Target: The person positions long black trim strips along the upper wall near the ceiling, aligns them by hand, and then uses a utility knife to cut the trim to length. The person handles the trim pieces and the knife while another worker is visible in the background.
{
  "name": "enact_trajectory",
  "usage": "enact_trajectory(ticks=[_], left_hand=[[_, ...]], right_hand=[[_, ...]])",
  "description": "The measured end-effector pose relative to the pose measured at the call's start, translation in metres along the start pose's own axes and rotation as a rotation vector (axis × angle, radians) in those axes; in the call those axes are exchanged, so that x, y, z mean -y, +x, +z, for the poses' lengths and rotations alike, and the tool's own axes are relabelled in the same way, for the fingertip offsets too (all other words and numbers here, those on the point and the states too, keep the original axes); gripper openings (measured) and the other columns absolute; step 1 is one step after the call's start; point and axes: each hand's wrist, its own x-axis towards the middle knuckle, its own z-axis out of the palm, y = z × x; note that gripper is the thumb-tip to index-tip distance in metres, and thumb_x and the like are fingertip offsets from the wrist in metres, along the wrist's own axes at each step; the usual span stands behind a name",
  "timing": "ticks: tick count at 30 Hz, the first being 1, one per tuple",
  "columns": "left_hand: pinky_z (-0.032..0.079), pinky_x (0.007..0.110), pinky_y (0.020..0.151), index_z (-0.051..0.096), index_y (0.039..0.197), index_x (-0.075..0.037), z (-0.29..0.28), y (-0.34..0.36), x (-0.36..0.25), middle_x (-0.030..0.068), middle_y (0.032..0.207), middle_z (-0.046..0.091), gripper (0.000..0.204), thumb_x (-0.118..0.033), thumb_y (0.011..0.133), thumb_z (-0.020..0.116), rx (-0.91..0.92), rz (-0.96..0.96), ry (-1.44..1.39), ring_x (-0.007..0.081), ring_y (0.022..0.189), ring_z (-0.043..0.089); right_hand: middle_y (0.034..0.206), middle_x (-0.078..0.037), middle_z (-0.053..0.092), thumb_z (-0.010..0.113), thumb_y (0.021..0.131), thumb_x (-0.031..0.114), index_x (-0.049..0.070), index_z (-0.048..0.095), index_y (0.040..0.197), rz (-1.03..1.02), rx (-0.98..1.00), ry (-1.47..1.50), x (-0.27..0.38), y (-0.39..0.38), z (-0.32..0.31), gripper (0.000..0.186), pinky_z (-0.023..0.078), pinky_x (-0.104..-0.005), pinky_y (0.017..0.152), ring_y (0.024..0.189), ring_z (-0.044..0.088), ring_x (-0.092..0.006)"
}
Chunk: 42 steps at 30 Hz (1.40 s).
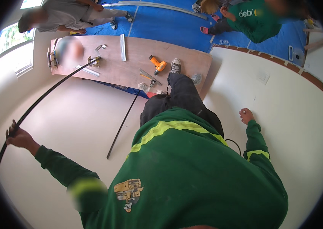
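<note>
Gripping with the left hand (16, 136), the person in the green long-sleeved top with yellow bands holds a long, thin, black curved strip (39, 100), fingers closed round it near its lower end; the strip bows upward and to the right from the hand until its far end reaches the brown wooden board (138, 45). The right hand (246, 115) rests on the pale, cream-coloured curved panel (291, 126) at the person's right side, fingers loosely curled against its surface and holding nothing that can be seen.

Between the two arms, the person's dark trouser leg stretches forward, ending in a grey laced shoe (175, 65) set on the edge of the board. A second, straight black strip (123, 126) lies on the pale floor just left of that leg, apart from the held one.

Farther out, on the board, lie an orange and black power drill (157, 65), a short silver metal channel piece (122, 47) and some small metal brackets.

Beyond the board, blue sheeting (169, 23) covers the floor, with a long silver metal rail (157, 7) lying across it. Two other people crouch at the far edge: one in grey at the upper left, one in a green top at the upper right.
</note>
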Motion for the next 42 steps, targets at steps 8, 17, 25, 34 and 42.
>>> enact_trajectory(ticks=[8,17,25,34,42], left_hand=[[0.058,0.057,0.108,0.046,0.112,0.005,0.018,-0.037,-0.016,0.0094,0.082,0.057,0.102,-0.091,0.078,0.063,-0.06,0.033,0.072,0.0315,0.084,0.067],[0.057,0.053,0.108,0.046,0.117,0.003,0.026,-0.053,-0.021,0.011,0.083,0.062,0.097,-0.089,0.088,0.056,-0.118,0.022,0.061,0.034,0.088,0.069],[0.06,0.05,0.101,0.051,0.112,0.002,0.033,-0.054,-0.018,0.0099,0.085,0.061,0.089,-0.085,0.092,0.055,-0.085,0.073,0.096,0.0309,0.086,0.067],[0.06,0.05,0.1,0.052,0.113,0.003,0.044,-0.057,-0.018,0.0104,0.086,0.062,0.091,-0.085,0.092,0.055,-0.038,0.095,0.082,0.032,0.087,0.067],[0.057,0.052,0.105,0.052,0.116,0.003,0.043,-0.055,-0.021,0.0112,0.087,0.063,0.091,-0.085,0.094,0.052,-0.085,0.053,0.094,0.0324,0.09,0.068]], right_hand=[[0.081,-0.006,0.062,0.069,0.103,0.025,0.01,0.063,0.113,0.072,-0.016,0.152,-0.01,0.012,-0.032,0.019,0.05,-0.0334,0.047,0.057,0.057,-0.0155],[0.083,-0.005,0.064,0.068,0.103,0.029,0.009,0.065,0.116,0.044,-0.026,0.138,-0.008,0.019,-0.028,0.024,0.052,-0.033,0.048,0.059,0.059,-0.0152],[0.082,-0.005,0.064,0.068,0.102,0.028,0.008,0.065,0.116,-0.002,-0.037,0.175,-0.008,0.022,-0.024,0.024,0.053,-0.033,0.048,0.06,0.06,-0.0151],[0.084,-0.005,0.064,0.068,0.102,0.029,0.009,0.065,0.117,-0.013,-0.06,0.177,-0.01,0.02,-0.022,0.025,0.052,-0.0324,0.049,0.062,0.061,-0.0144],[0.085,-0.004,0.065,0.068,0.102,0.03,0.011,0.066,0.116,0.006,-0.087,0.191,-0.008,0.026,-0.02,0.024,0.054,-0.0324,0.05,0.062,0.061,-0.0142]])
